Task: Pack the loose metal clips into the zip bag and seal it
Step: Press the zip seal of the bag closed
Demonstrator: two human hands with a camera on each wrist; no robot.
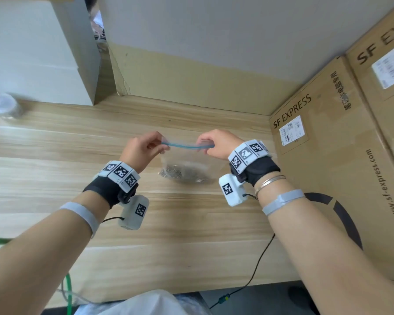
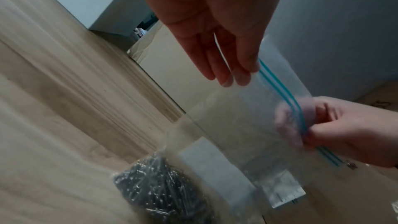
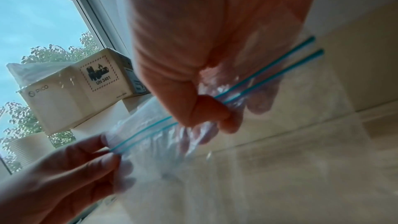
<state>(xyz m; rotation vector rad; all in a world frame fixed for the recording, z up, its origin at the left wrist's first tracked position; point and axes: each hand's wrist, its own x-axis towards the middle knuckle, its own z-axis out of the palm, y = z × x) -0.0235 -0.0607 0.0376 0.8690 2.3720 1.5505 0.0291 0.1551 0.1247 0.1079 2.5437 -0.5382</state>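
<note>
wooden desk underneath: clips already sit in the bag, its bottom resting there. left hand and right hand pinch the blue zip strip taut, probably for sealing.

Cardboard boxes — clear jar — wooden table.

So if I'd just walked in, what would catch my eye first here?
Probably the clear zip bag held up over the middle of the wooden table, its blue strip stretched between the left hand and right hand, each pinching one end. Next, the dark heap of metal clips sagging in the bag's bottom. Then the big cardboard boxes on the right.
</note>
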